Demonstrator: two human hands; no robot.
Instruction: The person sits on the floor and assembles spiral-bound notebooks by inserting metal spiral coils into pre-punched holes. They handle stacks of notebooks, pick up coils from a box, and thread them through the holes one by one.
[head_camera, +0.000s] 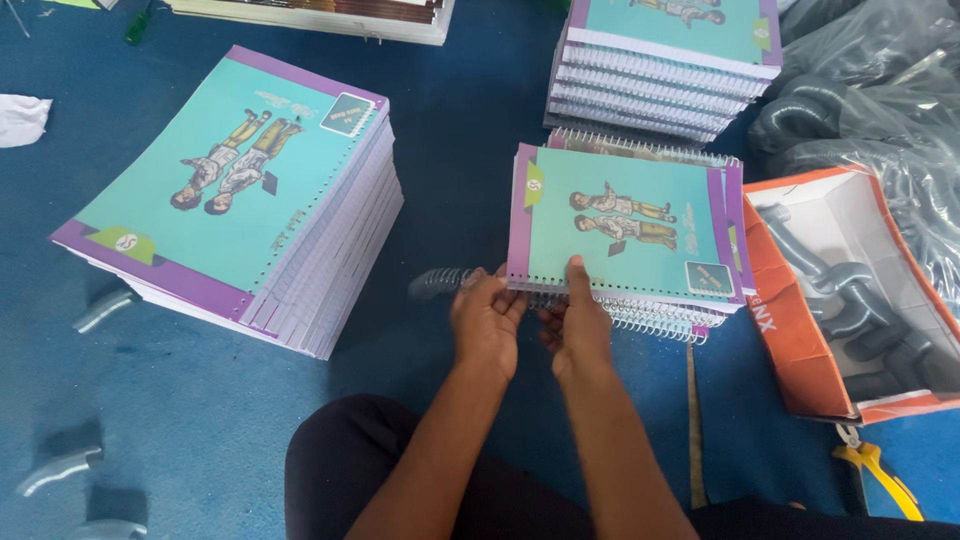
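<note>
A teal notebook (625, 225) with purple borders lies on a short pile of spiral-bound ones. My right hand (578, 325) grips its near punched edge, thumb on the cover. My left hand (487, 318) pinches a metal spiral coil (437, 282) that sticks out to the left along that edge. A tall stack of unbound notebooks (240, 195) stands at the left. Another stack of bound notebooks (665, 70) sits behind.
An orange cardboard box (800, 345) with grey coils stands at the right, plastic bags (870, 90) behind it. Yellow-handled pliers (880, 475) lie at the lower right. Loose coil pieces (60, 470) rest on the blue floor at the left. My dark-clad knee (370, 470) is below.
</note>
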